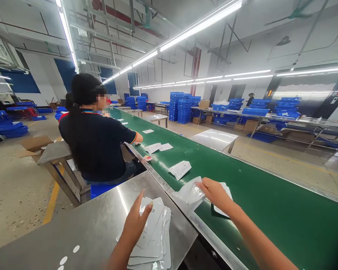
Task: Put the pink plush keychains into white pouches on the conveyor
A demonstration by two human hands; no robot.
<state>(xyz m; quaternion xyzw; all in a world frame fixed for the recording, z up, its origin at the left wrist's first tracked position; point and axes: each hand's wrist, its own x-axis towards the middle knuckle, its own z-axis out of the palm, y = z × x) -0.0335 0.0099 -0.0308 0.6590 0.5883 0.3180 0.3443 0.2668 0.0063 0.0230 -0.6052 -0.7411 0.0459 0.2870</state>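
My right hand (pixel 215 192) pinches the edge of a translucent plastic bag (pixel 189 195) over the conveyor's near metal rail. Beneath and behind that hand, a white flat packet (pixel 227 190) lies partly hidden on the green belt. My left hand (pixel 135 221) is at the left side of a loose stack of white flat packets (pixel 154 240) on the steel table, thumb and fingers apart. Whether it touches the stack I cannot tell. Just beyond the bag, another white packet (pixel 180 170) with print rests on the belt.
The green conveyor belt (pixel 270 195) runs diagonally away, carrying more white packets (pixel 153 148) and a small red-and-white item (pixel 148 158). Round white discs (pixel 76 248) lie on the steel table (pixel 101 217). A co-worker (pixel 98 138) sits ahead on the left. Blue crates (pixel 183 108) stand farther back.
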